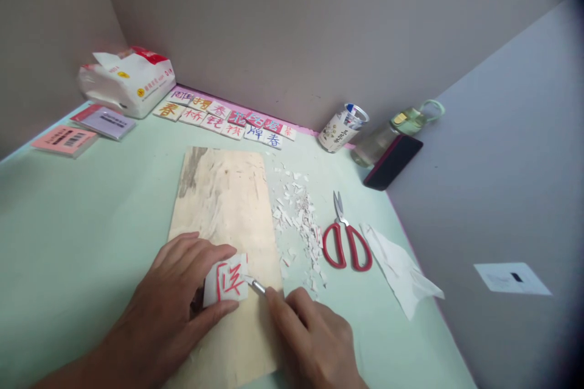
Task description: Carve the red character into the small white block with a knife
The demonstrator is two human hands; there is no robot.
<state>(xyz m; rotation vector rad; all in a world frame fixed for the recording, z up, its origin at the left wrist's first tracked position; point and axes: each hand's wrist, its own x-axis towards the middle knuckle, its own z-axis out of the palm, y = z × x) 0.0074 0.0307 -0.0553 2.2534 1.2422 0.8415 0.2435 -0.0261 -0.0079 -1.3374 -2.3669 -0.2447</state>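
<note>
Your left hand [196, 292] grips the white block [232, 279] with red marks, low in the center of the frame; your right hand [314, 331] clasps the carving knife [257, 284], its tip at the block's right side.

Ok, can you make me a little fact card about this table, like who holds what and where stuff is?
Left hand: holds a white block with red marks
Right hand: holds a knife, tip at the block
Below the block: wooden board
Right of board: white scraps, red-handled scissors, tissue
Behind board: tiles with coloured writing
Far left: tissue pack
Far right: can, bottle, phone
Table: pale green
</note>
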